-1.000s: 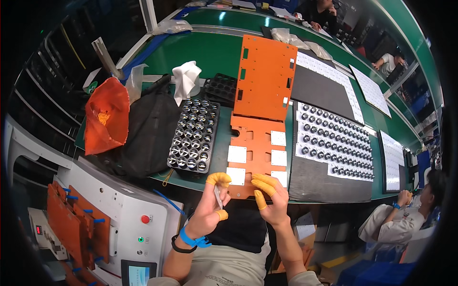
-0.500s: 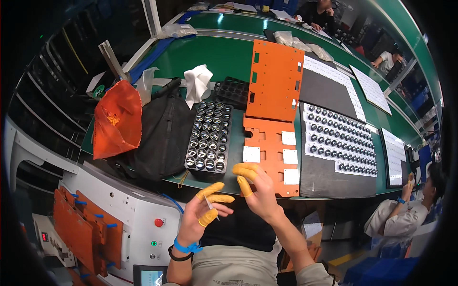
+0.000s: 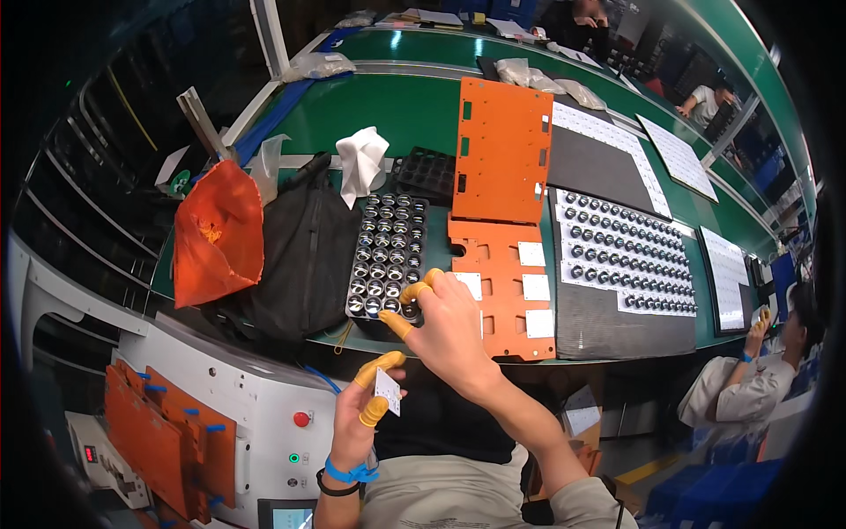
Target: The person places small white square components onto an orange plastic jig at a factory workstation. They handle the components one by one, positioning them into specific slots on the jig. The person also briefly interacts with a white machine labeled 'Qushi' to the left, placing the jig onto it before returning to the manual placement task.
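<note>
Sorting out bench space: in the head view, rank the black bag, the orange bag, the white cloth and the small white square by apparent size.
1. black bag
2. orange bag
3. white cloth
4. small white square, pinched in the left hand; smallest even though nearest the camera.

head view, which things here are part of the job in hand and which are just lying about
In use:
- small white square, pinched in left hand
- tray of round parts, under right hand
- orange plate

Lying about:
- black bag
- orange bag
- white cloth
</note>
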Demonstrator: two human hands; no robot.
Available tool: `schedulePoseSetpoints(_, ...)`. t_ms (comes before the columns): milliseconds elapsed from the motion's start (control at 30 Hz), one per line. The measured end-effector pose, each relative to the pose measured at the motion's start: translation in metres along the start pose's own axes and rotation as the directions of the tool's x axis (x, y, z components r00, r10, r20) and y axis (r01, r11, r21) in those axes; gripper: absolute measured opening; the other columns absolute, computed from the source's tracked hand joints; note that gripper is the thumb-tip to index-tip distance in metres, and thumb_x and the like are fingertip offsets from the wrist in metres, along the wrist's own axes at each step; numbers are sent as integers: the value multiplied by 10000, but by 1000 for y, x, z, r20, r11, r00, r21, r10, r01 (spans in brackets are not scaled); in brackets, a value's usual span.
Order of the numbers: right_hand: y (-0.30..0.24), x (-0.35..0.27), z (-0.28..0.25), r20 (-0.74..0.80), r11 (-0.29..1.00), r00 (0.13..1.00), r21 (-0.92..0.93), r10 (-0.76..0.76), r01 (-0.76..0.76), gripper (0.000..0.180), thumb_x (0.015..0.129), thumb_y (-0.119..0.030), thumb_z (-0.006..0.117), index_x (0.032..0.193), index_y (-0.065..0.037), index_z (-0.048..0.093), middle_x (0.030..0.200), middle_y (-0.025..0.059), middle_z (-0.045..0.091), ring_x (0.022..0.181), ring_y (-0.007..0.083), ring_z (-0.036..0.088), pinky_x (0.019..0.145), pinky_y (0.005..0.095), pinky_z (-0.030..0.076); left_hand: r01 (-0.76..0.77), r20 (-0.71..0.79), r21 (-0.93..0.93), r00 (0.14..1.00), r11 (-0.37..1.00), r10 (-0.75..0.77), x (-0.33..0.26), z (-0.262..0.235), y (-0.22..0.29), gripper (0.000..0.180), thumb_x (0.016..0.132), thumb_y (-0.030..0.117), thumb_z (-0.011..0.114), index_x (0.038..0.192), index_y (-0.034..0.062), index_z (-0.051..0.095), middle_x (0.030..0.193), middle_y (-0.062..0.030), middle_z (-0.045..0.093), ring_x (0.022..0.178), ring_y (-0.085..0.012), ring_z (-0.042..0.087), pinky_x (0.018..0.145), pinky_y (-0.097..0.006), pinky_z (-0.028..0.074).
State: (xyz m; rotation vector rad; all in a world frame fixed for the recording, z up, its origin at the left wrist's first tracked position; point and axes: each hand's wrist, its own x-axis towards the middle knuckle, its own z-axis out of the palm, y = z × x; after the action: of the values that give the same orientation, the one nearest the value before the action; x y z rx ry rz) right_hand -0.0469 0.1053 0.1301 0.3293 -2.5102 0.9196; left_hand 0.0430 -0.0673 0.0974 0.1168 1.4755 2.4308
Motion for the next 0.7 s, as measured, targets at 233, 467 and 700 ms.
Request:
schedulePoseSetpoints(233, -8, 9, -19, 12, 1000, 1000, -23, -18, 18, 261, 739, -195, 823, 811, -12, 651, 835, 114, 551, 809, 281, 547, 701, 398, 444, -67, -45, -96, 997, 993, 63, 1, 22, 12, 704, 851, 322, 819, 1374, -31, 506, 1348, -207, 595, 1240, -322, 602, 1061, -392, 479)
schedulePoseSetpoints(467, -7, -24, -78, 178, 788, 983, 611, -46, -74, 242, 720, -72, 793, 929, -25, 681, 874, 51, 620, 825, 189, 595, 745, 315, 478, -175, 3, -228, 984, 958, 181, 6, 19, 3, 719, 802, 207, 861, 1371, 1, 472, 1372, -191, 587, 1285, -336, 568, 1100, -433, 446)
schedulePoseSetpoints(700, 7, -48, -76, 273, 668, 957, 730, -93, -143, 322, 765, -89, 772, 1077, -31, 715, 904, 69, 586, 857, 201, 582, 822, 327, 469, -276, -8, -103, 961, 956, 277, 7, 41, 6, 733, 755, 66, 874, 1363, 3, 470, 1414, -240, 544, 1345, -336, 523, 1072, -423, 479)
